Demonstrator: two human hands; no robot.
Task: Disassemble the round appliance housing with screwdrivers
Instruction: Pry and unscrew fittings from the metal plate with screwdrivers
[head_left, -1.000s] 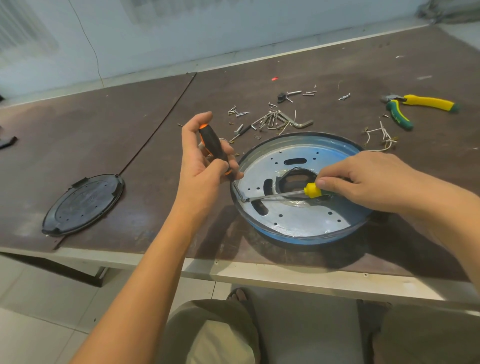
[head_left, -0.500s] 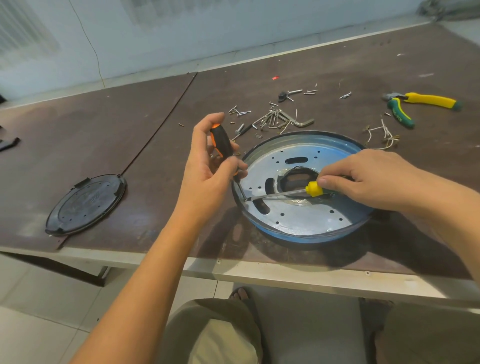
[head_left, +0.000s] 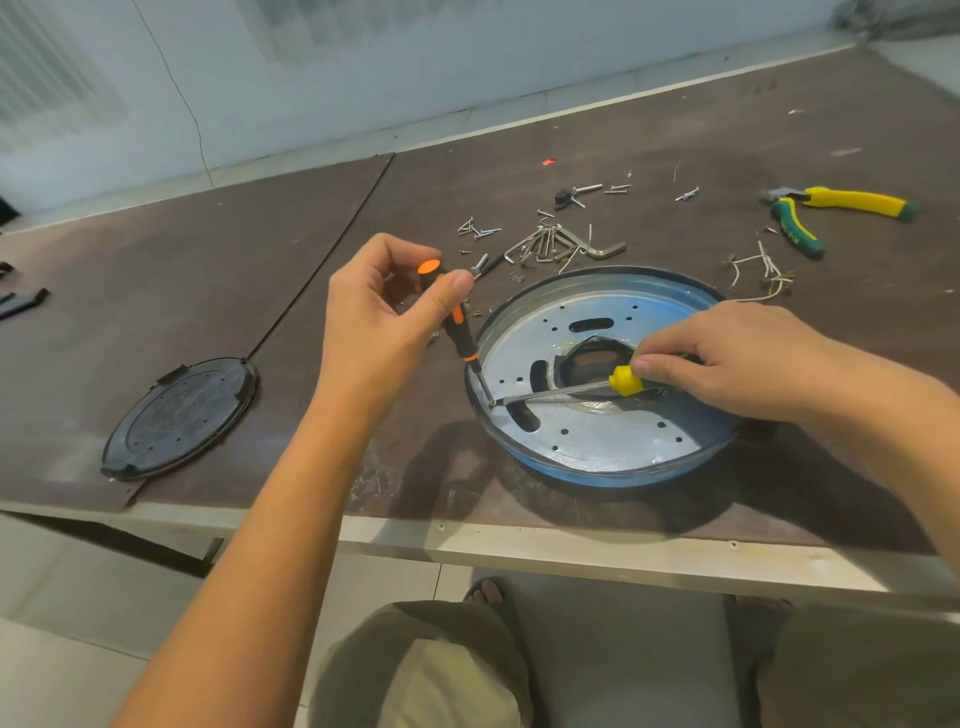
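Observation:
The round housing (head_left: 613, 447), a silvery perforated metal pan with a blue rim, lies on the table near the front edge. My left hand (head_left: 379, 322) grips a black-and-orange screwdriver (head_left: 460, 325) nearly upright, its tip down at the pan's left inner edge. My right hand (head_left: 737, 358) rests over the pan and holds a yellow-handled screwdriver (head_left: 626, 379) almost flat, its shaft running left. Both tips meet at the same spot by the left rim.
A black round cover (head_left: 182, 415) lies at the left on the brown table (head_left: 260, 270). Loose screws and hex keys (head_left: 550, 241) are scattered behind the pan. Yellow-green pliers (head_left: 831, 208) and cut wire bits (head_left: 763, 270) lie at the back right. My knees are below the table edge.
My left hand has swung the orange screwdriver more upright and lowered its tip to the pan's left edge, beside the yellow screwdriver's tip. The right hand has barely moved.

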